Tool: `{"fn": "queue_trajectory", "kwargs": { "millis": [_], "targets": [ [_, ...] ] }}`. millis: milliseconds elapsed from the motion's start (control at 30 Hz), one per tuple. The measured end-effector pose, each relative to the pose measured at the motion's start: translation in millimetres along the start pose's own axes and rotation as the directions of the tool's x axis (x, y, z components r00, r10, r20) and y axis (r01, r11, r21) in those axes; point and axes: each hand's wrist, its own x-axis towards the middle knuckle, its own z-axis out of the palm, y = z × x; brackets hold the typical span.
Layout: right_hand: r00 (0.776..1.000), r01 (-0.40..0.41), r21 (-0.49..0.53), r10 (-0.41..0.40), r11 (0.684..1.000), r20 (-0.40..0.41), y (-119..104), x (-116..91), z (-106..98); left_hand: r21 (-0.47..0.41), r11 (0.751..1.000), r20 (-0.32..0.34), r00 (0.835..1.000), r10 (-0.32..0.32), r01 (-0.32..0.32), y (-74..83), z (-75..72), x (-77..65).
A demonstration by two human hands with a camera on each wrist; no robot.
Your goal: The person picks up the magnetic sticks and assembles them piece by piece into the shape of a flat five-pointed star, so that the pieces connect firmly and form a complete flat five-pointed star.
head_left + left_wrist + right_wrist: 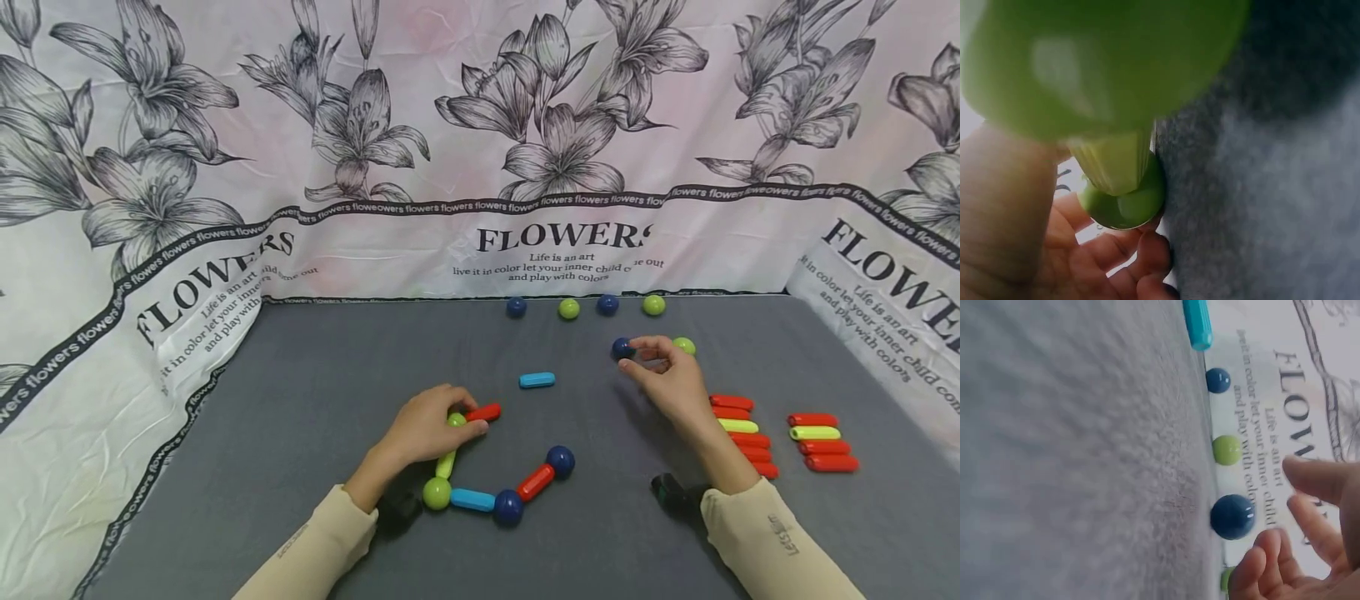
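Note:
My left hand point(429, 425) grips a green ball point(456, 419) at the upper left end of a chain of balls and rods. A red rod point(484, 412) points right from that ball, between thumb and fingers. Down the chain run a yellow-green rod point(446, 464), a second green ball point(437, 493), a light blue rod point(472, 500), a dark blue ball point(508, 507), a red rod point(536, 482) and another dark blue ball point(560, 461). My right hand point(670, 382) reaches beside a loose dark blue ball point(1232, 517), thumb and fingers spread apart in the right wrist view.
A loose light blue rod point(537, 380) lies mid-table. Blue and green balls line the back edge, including a green ball point(569, 308); another green ball point(683, 346) sits behind my right hand. At right are two stacks of red and yellow-green rods point(815, 432). A patterned cloth point(405, 250) hangs behind.

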Motion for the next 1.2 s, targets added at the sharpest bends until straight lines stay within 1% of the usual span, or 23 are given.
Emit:
{"fn": "queue_trajectory", "kwargs": {
  "millis": [33, 100, 267, 333, 433, 533, 633, 700, 733, 833, 900, 967, 1033, 1100, 1200],
  "targets": [
    [1.000, -0.021, 0.002, 0.021, 1.000, -0.001, 2, 4, 0, -0.011, 1.000, -0.005, 1.000, -0.004, 0.004, -0.7, 0.7, 0.4],
    [1.000, -0.028, -0.020, 0.028, 0.999, 0.012, 4, 12, 2, -0.030, 0.999, -0.013, 1.000, -0.013, 0.012, -1.2, 1.4, 0.6],
    [0.995, 0.069, -0.117, -0.059, 0.991, 0.082, 10, 26, 9, -0.045, 0.999, -0.012, 0.999, -0.031, 0.030, -1.7, 2.6, 0.9],
    [0.991, 0.103, -0.142, -0.089, 0.985, 0.100, 12, 28, 11, -0.045, 0.998, -0.006, 0.999, -0.037, 0.037, -1.4, 3.0, 0.9],
    [0.988, 0.119, -0.154, -0.101, 0.981, 0.121, 12, 26, 14, -0.044, 0.998, 0.003, 0.999, -0.047, 0.047, 0.1, 3.0, 0.5],
    [0.986, 0.117, -0.133, -0.099, 0.984, 0.132, 11, 21, 15, -0.037, 0.999, -0.002, 0.999, -0.040, 0.040, 0.4, 2.9, 0.4],
    [0.979, 0.114, -0.044, -0.105, 0.992, 0.177, 8, 15, 17, -0.032, 0.999, -0.011, 1.000, -0.018, 0.017, 0.0, 2.4, 0.0],
    [0.962, 0.128, 0.043, -0.135, 0.991, 0.236, 6, 10, 20, -0.039, 0.999, -0.010, 1.000, -0.010, 0.010, -0.2, 2.2, -0.2],
    [0.949, 0.134, 0.092, -0.154, 0.987, 0.273, 5, 8, 21, -0.046, 0.999, -0.008, 1.000, -0.007, 0.006, 0.3, 2.1, -0.3],
    [0.898, 0.176, 0.193, -0.238, 0.965, 0.371, -2, 0, 30, -0.080, 0.997, -0.001, 1.000, 0.003, -0.003, 0.6, 3.2, 0.1],
    [0.862, 0.206, 0.227, -0.287, 0.952, 0.419, -8, -4, 37, -0.098, 0.995, 0.004, 1.000, 0.017, -0.016, 2.0, 3.9, 0.4],
    [0.832, 0.235, 0.232, -0.318, 0.944, 0.453, -15, -8, 45, -0.109, 0.994, 0.011, 0.999, 0.032, -0.031, 3.9, 4.5, 0.2],
    [0.808, 0.262, 0.237, -0.347, 0.936, 0.476, -20, -12, 52, -0.115, 0.993, 0.021, 0.999, 0.042, -0.039, 6.6, 4.8, -0.3],
    [0.796, 0.285, 0.229, -0.363, 0.931, 0.485, -24, -15, 60, -0.112, 0.993, 0.029, 0.998, 0.050, -0.047, 8.4, 5.5, -1.0],
    [0.786, 0.317, 0.230, -0.391, 0.920, 0.478, -28, -19, 68, -0.109, 0.992, 0.028, 0.998, 0.063, -0.059, 9.1, 7.1, -1.1]
  ]
}}
